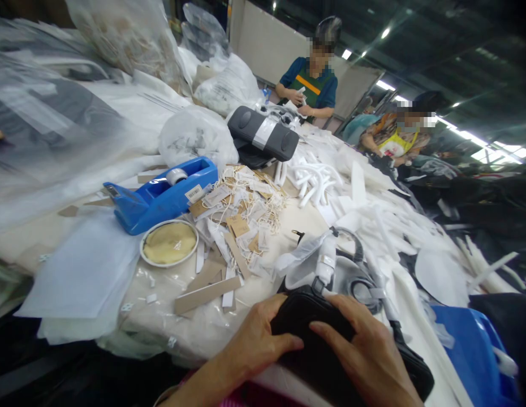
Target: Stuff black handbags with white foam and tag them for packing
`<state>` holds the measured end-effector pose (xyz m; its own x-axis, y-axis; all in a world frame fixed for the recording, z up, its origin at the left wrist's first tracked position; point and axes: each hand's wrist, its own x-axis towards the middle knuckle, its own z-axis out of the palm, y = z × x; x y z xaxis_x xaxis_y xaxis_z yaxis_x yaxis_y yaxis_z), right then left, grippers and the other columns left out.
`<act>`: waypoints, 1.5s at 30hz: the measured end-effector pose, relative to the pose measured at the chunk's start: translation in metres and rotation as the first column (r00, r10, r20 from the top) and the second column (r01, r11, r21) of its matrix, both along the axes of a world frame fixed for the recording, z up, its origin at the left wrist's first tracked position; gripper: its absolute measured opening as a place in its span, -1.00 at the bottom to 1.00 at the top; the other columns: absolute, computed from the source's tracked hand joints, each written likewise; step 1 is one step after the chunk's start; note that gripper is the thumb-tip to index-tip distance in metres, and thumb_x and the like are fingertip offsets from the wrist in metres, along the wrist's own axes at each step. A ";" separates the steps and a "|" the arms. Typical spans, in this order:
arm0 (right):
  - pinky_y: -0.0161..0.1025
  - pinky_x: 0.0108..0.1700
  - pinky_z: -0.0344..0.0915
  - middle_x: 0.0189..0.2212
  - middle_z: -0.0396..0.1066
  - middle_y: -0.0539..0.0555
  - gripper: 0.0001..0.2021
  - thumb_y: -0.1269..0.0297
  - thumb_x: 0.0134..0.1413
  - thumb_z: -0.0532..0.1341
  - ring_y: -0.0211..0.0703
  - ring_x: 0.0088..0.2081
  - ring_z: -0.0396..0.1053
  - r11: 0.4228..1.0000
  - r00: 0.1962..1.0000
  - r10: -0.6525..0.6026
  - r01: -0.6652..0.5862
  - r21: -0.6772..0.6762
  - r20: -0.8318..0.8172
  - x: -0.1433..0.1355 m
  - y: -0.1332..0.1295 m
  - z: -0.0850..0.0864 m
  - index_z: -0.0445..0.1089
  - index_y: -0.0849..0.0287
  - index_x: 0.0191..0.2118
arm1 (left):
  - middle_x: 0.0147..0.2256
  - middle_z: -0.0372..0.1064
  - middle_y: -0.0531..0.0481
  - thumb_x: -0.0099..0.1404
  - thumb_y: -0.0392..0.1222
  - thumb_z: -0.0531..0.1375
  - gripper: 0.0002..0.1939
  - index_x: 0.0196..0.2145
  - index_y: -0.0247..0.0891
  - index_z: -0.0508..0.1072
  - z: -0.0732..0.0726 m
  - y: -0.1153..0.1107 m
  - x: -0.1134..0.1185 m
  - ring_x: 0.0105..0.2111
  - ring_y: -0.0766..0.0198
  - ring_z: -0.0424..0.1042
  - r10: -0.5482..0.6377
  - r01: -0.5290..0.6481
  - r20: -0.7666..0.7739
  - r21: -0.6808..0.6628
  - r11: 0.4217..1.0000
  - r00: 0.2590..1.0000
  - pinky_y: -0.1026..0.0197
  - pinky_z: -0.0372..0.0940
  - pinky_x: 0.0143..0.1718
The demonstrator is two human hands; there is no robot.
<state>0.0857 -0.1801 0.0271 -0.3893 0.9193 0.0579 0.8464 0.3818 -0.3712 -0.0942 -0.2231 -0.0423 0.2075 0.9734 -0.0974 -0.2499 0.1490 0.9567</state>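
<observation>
At the table's front edge I have a black bag [316, 367] between both hands. My left hand [261, 333] is closed on its left side, thumb lying on the near face and fingers behind the top edge. Closed on the right part is my right hand [367, 345], its thumb also across the near face. The fingertips behind the bag are hidden. A strap wrapped in white foam [327, 257] rises from the bag's top edge. Beyond it lies a grey coiled strap [365, 291]. Another black piece [411, 362] shows right of my right hand.
A blue tape dispenser [161, 192], a round tin of yellowish paste [170, 243] and a heap of string tags [241, 209] lie left. White foam tubes [314, 181] and taped dark cases [263, 133] sit farther back. A blue bin [475, 350] stands right. Two people work beyond the table.
</observation>
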 end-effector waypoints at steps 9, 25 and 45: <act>-0.18 -0.19 0.32 -0.31 0.51 -0.02 -0.70 -0.01 -0.12 0.31 -0.03 -0.25 0.43 0.967 0.973 -0.201 0.179 -0.181 -0.112 0.004 -0.006 0.006 0.51 0.01 -0.26 | -0.27 0.38 -0.02 0.00 -0.22 0.13 -0.52 -0.07 -0.29 0.46 -0.002 0.007 -0.016 -0.25 0.16 0.31 -0.155 0.204 0.335 -0.116 0.972 0.929 0.13 0.20 -0.15; -0.11 -0.13 0.21 -0.31 0.50 0.05 -0.89 0.31 0.00 0.26 -0.01 -0.21 0.36 0.986 0.983 -0.091 0.067 -0.149 -0.160 -0.008 0.002 0.011 0.50 0.11 -0.30 | -0.10 0.33 -0.03 0.04 -0.13 0.36 -0.19 0.12 -0.10 -0.01 0.004 0.013 0.004 -0.17 0.19 0.38 -0.038 0.030 0.228 0.040 0.999 0.973 0.17 0.27 -0.14; -0.13 0.08 0.22 -0.18 0.43 0.06 -0.77 0.34 0.13 0.07 -0.14 -0.08 0.36 0.877 0.189 -0.440 0.302 -0.375 -0.878 0.157 -0.059 -0.047 0.40 0.17 -0.13 | -0.17 0.55 0.04 -0.25 -0.10 0.47 -0.07 0.13 -0.09 0.32 0.024 0.027 0.026 -0.03 -0.08 0.43 0.279 -0.354 -0.261 -0.309 0.883 0.924 0.06 0.42 -0.06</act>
